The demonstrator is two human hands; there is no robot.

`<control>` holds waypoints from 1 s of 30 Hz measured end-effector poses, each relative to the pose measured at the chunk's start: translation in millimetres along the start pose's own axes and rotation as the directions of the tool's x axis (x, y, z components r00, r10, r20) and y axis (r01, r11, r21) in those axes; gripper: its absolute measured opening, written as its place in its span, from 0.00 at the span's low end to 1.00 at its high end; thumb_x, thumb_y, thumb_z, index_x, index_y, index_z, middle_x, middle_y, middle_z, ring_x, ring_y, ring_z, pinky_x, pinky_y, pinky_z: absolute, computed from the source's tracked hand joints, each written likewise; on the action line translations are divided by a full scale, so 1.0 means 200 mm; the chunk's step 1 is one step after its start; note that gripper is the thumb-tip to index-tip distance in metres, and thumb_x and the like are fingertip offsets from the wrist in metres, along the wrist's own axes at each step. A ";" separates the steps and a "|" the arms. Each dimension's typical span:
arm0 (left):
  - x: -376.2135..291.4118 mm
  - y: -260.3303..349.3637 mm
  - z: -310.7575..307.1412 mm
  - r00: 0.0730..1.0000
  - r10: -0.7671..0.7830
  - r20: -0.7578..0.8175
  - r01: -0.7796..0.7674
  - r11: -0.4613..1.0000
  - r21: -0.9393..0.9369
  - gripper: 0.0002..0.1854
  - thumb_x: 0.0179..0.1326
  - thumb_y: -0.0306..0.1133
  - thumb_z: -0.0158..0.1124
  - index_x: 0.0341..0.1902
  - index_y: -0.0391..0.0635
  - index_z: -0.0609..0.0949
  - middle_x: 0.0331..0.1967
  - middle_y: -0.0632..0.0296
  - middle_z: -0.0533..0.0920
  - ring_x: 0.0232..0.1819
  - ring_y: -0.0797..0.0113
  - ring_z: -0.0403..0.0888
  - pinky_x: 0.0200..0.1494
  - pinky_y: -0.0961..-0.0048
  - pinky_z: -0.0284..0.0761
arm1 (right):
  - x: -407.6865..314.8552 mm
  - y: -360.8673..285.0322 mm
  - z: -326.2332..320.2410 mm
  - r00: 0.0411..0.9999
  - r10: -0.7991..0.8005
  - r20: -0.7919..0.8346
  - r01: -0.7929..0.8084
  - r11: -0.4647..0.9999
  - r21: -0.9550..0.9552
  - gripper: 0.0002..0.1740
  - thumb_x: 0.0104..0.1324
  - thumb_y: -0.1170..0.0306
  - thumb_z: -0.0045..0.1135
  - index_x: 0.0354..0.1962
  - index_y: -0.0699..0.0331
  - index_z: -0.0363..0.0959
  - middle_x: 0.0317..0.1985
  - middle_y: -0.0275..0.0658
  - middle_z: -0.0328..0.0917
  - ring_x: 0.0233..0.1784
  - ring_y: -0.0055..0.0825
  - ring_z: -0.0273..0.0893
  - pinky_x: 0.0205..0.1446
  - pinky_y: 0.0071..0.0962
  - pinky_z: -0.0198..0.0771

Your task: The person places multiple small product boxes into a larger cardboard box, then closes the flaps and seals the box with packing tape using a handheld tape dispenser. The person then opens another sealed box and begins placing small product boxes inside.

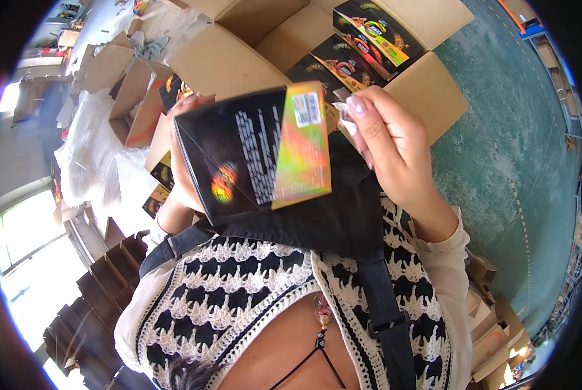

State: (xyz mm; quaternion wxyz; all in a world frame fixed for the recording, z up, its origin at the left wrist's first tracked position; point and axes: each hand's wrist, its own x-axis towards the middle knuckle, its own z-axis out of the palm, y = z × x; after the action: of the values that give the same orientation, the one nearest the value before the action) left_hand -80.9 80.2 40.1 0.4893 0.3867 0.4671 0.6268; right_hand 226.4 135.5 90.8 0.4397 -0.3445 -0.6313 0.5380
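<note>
My left hand grips a black printed carton box by its far-left side and holds it up before my chest. A shiny gold-green holographic panel runs along the box's right part, with a white barcode sticker near its top. Small print covers the middle of the black face. My right hand is just right of the box, apart from it. Its thumb and fingers pinch a small white and clear scrap, perhaps label or film; its exact kind is unclear.
Beyond my hands stands an open cardboard carton, flaps spread, with several similar black boxes inside. On the left are clear plastic wrap, another open carton and a stack of folded cardboard. Shelving lines the right.
</note>
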 end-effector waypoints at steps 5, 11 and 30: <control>-0.06 -0.02 0.02 0.897 0.402 0.182 -0.439 0.772 0.460 0.22 0.70 0.34 0.57 0.63 0.40 0.68 0.59 0.49 0.75 0.61 0.57 0.76 0.67 0.59 0.74 | 0.00 0.01 0.04 0.999 -0.031 0.027 0.034 0.994 -0.105 0.17 0.80 0.64 0.47 0.36 0.68 0.74 0.22 0.27 0.65 0.23 0.11 0.61 0.26 0.16 0.57; -0.09 0.04 0.05 0.847 0.368 0.385 -0.530 0.647 0.548 0.26 0.67 0.25 0.60 0.67 0.40 0.64 0.63 0.48 0.72 0.65 0.54 0.73 0.69 0.58 0.72 | -0.03 0.03 0.03 0.998 -0.055 0.018 0.057 0.978 -0.198 0.16 0.80 0.65 0.47 0.36 0.69 0.74 0.22 0.28 0.64 0.24 0.12 0.61 0.27 0.18 0.58; -0.10 0.01 0.06 0.898 0.291 0.331 -0.436 0.694 0.573 0.22 0.72 0.41 0.49 0.62 0.41 0.69 0.60 0.54 0.74 0.65 0.59 0.71 0.72 0.57 0.65 | -0.06 0.06 -0.06 0.969 -0.240 0.053 0.242 0.899 -0.366 0.10 0.74 0.68 0.56 0.33 0.65 0.72 0.18 0.43 0.71 0.17 0.41 0.70 0.22 0.37 0.61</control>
State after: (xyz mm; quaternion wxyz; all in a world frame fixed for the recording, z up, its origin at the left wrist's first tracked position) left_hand -64.9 63.2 44.4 0.2428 0.6785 0.5085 0.4713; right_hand 240.8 130.5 76.4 0.4280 -0.3385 -0.7604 0.3522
